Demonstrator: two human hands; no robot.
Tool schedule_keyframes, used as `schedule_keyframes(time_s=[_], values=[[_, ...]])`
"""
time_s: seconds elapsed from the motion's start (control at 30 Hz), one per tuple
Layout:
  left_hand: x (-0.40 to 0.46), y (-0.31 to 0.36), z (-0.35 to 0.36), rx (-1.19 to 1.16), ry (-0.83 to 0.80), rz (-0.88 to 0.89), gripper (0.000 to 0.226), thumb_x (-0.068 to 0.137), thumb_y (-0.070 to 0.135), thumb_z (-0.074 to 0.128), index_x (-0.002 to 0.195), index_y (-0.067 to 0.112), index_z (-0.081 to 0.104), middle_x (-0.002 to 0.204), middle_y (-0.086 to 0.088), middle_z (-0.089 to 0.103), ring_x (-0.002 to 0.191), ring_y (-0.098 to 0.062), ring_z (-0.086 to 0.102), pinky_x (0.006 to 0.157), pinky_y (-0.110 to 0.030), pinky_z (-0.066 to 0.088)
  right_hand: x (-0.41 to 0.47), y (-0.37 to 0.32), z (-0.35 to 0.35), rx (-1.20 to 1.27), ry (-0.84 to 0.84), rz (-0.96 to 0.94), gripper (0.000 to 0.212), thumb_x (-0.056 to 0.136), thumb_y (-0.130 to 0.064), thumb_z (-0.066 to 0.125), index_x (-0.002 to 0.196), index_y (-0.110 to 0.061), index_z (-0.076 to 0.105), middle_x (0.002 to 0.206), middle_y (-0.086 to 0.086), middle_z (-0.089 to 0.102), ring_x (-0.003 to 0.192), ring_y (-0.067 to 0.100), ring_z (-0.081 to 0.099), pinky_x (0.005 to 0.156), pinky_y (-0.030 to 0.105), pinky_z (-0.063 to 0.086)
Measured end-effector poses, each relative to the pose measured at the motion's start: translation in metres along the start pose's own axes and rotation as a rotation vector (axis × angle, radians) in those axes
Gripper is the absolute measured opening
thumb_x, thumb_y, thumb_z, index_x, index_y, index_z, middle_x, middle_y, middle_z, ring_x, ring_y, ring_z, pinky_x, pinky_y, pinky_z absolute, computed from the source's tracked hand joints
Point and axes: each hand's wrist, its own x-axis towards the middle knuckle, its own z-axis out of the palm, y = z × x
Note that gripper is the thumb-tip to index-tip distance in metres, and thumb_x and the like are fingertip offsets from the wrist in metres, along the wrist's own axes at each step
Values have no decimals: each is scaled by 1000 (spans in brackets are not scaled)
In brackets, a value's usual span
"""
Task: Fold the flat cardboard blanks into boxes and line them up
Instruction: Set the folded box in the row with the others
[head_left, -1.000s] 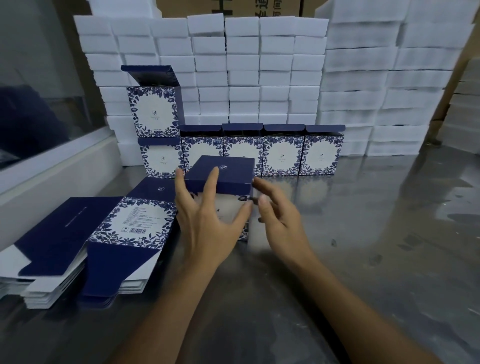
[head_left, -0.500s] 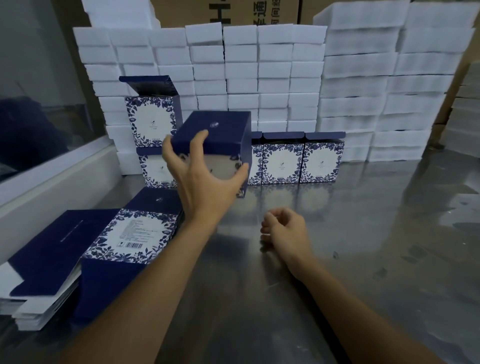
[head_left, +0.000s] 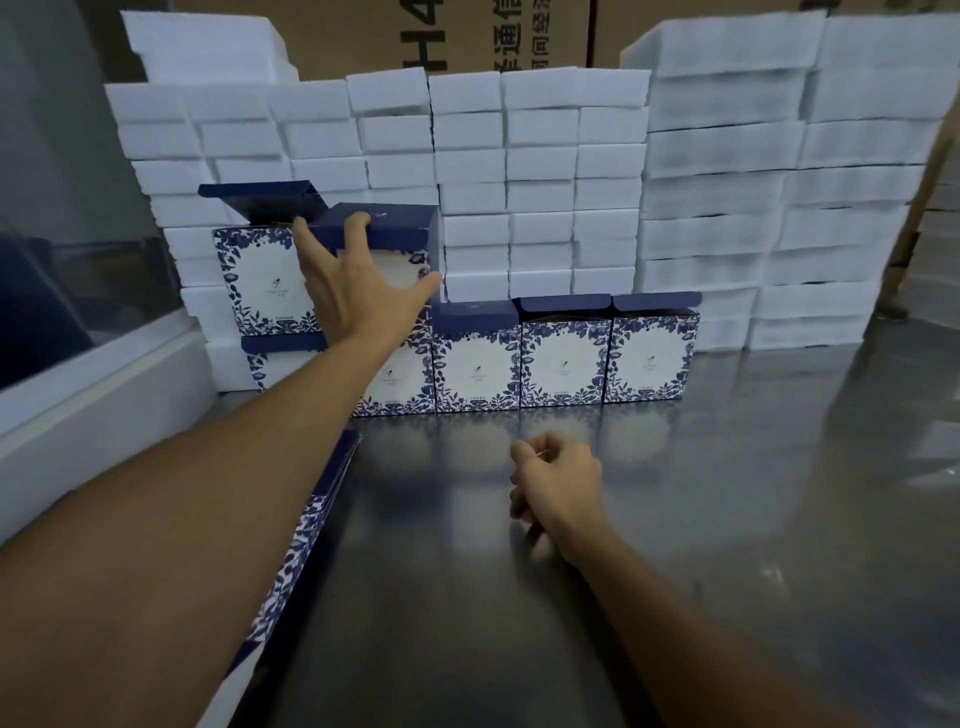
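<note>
Left hand (head_left: 358, 291) stretched far, fingers wrapped over top of folded box (head_left: 384, 234), holding it on second tier, touching open-lidded box (head_left: 265, 275) at left. Below, row of boxes (head_left: 561, 358) on counter (head_left: 675, 519), against foam blocks (head_left: 519, 171). Right hand (head_left: 558, 480) loosely curled, holding nothing, resting on counter. Flat blanks (head_left: 306, 525) near left.

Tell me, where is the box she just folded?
Head view, upper left: the left hand holds the folded box on the second tier, right of the open-lidded box.
</note>
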Motion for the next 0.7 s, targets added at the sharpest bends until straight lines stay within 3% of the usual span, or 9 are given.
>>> schedule_keyframes(time_s=[0.13, 0.23, 0.33, 0.5, 0.63, 0.7], values=[[6, -10, 17, 31, -29, -24, 95, 70, 61, 77, 146, 31, 30, 162, -16, -12, 149, -38, 7, 107, -60, 37, 15, 0, 6, -4, -12, -5, 21, 90, -19, 58, 70, -11, 56, 50, 0, 61, 40, 19, 59, 35, 23, 42], [10, -13, 23, 98, -34, 8, 109, 74, 61, 74, 156, 31, 8, 160, -18, -22, 150, -35, -7, 117, -60, 18, 22, 1, 9, -20, -9, -24, 21, 88, -21, 58, 71, -9, 57, 54, 6, 64, 40, 23, 61, 34, 25, 43], [5, -19, 33, 251, -32, 55, 115, 79, 54, 74, 156, 23, -6, 161, -15, -23, 150, -29, -14, 118, -59, 9, 25, 3, 11, -58, -8, -40, 23, 86, -27, 56, 75, -6, 59, 54, 7, 67, 42, 27, 65, 34, 27, 44], [-21, -38, 49, 458, -108, 180, 99, 85, 9, 61, 156, 27, -6, 162, -1, -23, 149, -22, -18, 118, -59, -1, 28, 8, 15, -130, -22, -89, 23, 77, -35, 51, 67, -15, 58, 53, 3, 67, 45, 24, 66, 44, 37, 51], [-34, -50, 54, 512, -291, 155, 81, 90, 22, 55, 156, 26, 9, 165, -3, -8, 151, -27, -5, 118, -61, 2, 31, 11, 17, -141, -23, -87, 24, 76, -39, 51, 68, -17, 57, 53, 1, 67, 46, 23, 67, 49, 40, 54], [-36, -53, 53, 510, -328, 107, 83, 88, 27, 58, 156, 24, 10, 165, -5, -4, 151, -29, 0, 117, -63, 3, 31, 12, 17, -139, -22, -79, 25, 76, -41, 51, 69, -17, 58, 53, 1, 67, 46, 23, 67, 49, 40, 53]])
